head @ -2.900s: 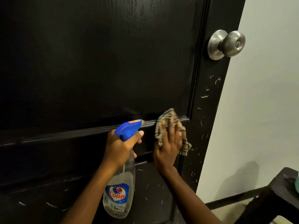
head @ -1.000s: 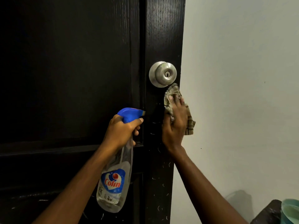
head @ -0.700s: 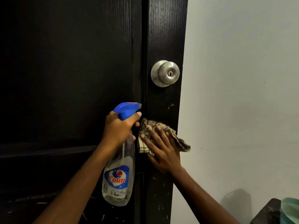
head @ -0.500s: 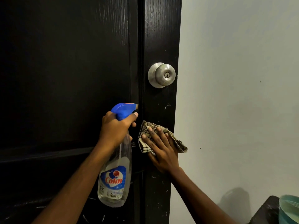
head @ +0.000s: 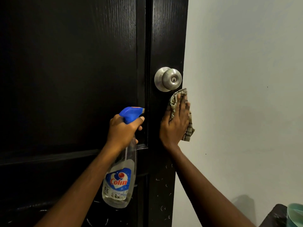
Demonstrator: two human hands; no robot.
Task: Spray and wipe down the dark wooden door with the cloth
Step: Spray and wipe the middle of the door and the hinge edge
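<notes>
Fingers (head: 182,108) of my right hand (head: 176,123) lie flat, pressing the checked cloth (head: 188,130) vs the door (head: 65,71) edge, just below the steel knob (head: 168,78). Left hand (head: 123,131) is wrapped round the spray bottle (head: 120,182), forefinger on the blue trigger. Pale wall (head: 246,79) to the right; white flecks low on the door.

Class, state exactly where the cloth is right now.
The cloth is under the right hand, pressed on the door's right edge, just below the knob.
</notes>
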